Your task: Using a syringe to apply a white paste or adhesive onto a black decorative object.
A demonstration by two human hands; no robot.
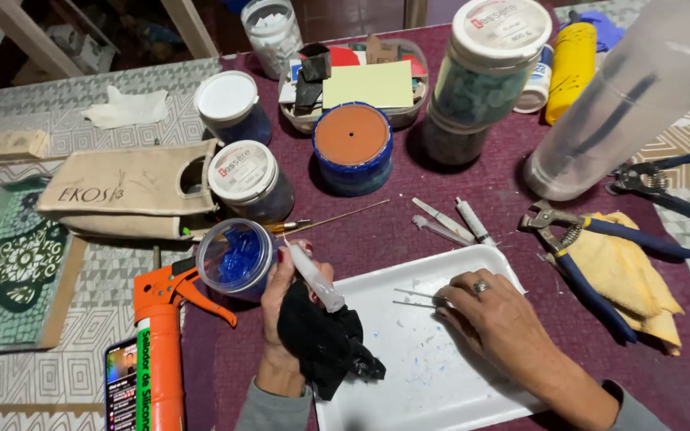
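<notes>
My left hand [281,299] grips a small clear plastic tube [315,277] together with a crumpled black cloth [325,339] over the near left corner of a white foam tray [425,375]. My right hand [493,315], a ring on one finger, rests on the tray with its fingertips on thin metal pins [417,299]. An open clear jar of blue pieces [237,257] stands just left of my left hand.
An orange caulking gun [161,335] and a phone [120,387] lie at the near left. Blue-handled nippers [580,255] rest on a yellow cloth [628,275] at right. Lidded jars [249,179], a terracotta-lidded tub [352,144], tall plastic containers [485,68] and a mosaic panel [13,267] crowd the table.
</notes>
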